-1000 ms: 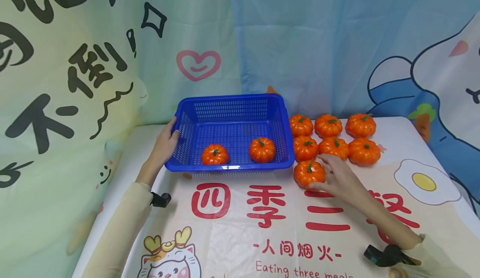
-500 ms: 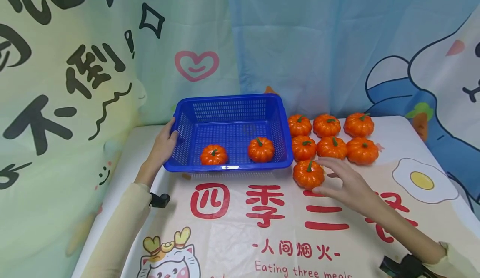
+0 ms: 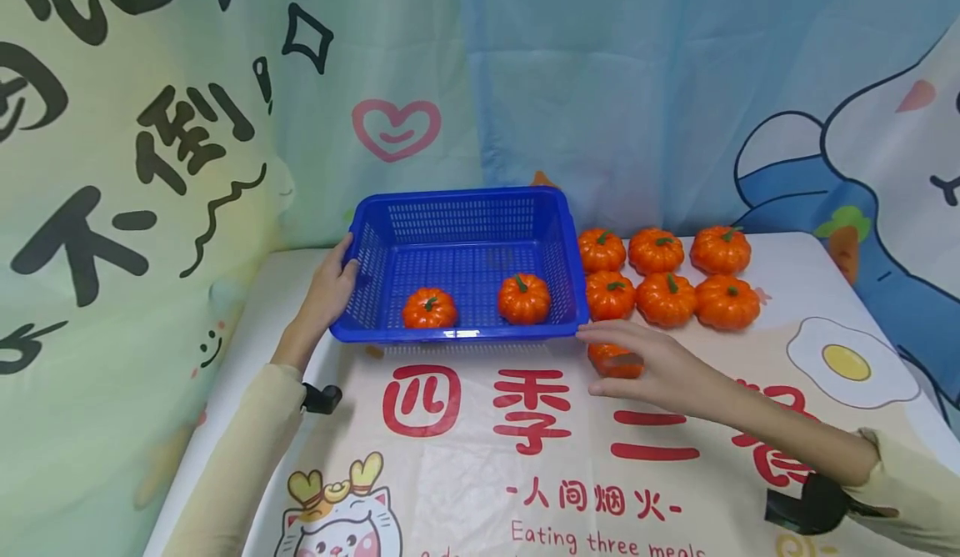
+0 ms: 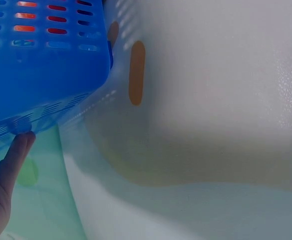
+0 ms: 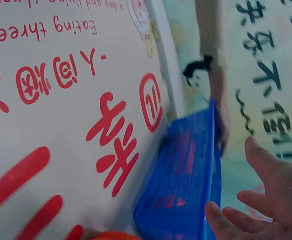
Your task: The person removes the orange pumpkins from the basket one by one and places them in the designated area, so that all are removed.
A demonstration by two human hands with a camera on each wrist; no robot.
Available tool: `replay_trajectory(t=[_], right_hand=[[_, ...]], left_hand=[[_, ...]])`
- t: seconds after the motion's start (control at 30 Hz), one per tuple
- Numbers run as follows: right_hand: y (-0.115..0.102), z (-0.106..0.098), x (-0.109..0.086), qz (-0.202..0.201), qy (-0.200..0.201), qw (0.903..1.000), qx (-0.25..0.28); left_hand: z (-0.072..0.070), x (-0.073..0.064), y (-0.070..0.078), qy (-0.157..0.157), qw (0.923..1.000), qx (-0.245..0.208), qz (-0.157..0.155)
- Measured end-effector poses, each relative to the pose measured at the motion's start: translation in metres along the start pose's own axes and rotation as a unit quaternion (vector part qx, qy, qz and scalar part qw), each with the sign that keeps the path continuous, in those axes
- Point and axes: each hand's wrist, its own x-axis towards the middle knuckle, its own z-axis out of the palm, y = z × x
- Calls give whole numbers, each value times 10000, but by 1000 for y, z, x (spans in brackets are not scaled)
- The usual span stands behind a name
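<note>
A blue plastic basket (image 3: 465,267) with slotted walls stands tilted toward me, two small orange pumpkins (image 3: 429,308) inside near its front. My left hand (image 3: 324,290) holds the basket's left side; in the left wrist view a finger (image 4: 17,155) lies against its outer wall. Over a loose pumpkin (image 3: 611,361) at the basket's front right corner is my right hand (image 3: 652,365), fingers spread and partly covering it. Fingertips come close to the basket rim; whether they touch cannot be told. Nothing is held in the right hand.
Right of the basket, several more pumpkins (image 3: 666,298) sit in two rows. A printed cloth (image 3: 480,457) with red characters covers the table. Behind hangs a patterned curtain (image 3: 570,107).
My right hand first drew back from the front loose pumpkin, then moved left over it toward the basket's corner. That pumpkin stays in place. The left hand and basket have not visibly moved.
</note>
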Motion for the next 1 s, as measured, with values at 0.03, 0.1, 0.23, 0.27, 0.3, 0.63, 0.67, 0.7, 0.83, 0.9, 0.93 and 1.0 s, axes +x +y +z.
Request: replay_trajectory(t=[0.03,0.1,0.23,0.27,0.3,0.63,0.67,0.7,0.83,0.9,0.93,1.0], right_hand=[[-3,-1,5,-49,-149,9999,39],[-11,-4,18,-103,-454,9988,169],[-25,-9,56,-143,-937,9952,253],[-29,-9,68,-150,-1015,9945,224],[-32,-9,81,-99,-1089,9939,117],[-39,33,203,35,-2529,9629,-945],[-41,39,212,21,-2653,9589,-1010],[-42,44,219,-22,-2751,9553,-1085],[-49,58,240,-139,-3048,9431,-1325],[-50,62,246,-140,-3162,9376,-1437],[-51,64,248,-120,-3217,9351,-1483],[-52,66,252,-47,-3337,9307,-1500]], left_hand=[[0,0,0,2,10000,2,2],[-1,0,1,1,10000,5,7],[-2,1,2,1,10000,5,31],[-3,1,2,10,10000,4,44],[-3,1,2,16,10000,9,52],[0,1,2,51,10000,-32,57],[0,1,2,59,10000,-44,51],[0,1,2,59,10000,-54,54],[0,1,3,64,9999,-92,72],[-1,1,3,44,9999,-98,68],[-1,1,2,39,9999,-98,56],[-2,0,1,47,9999,-110,34]])
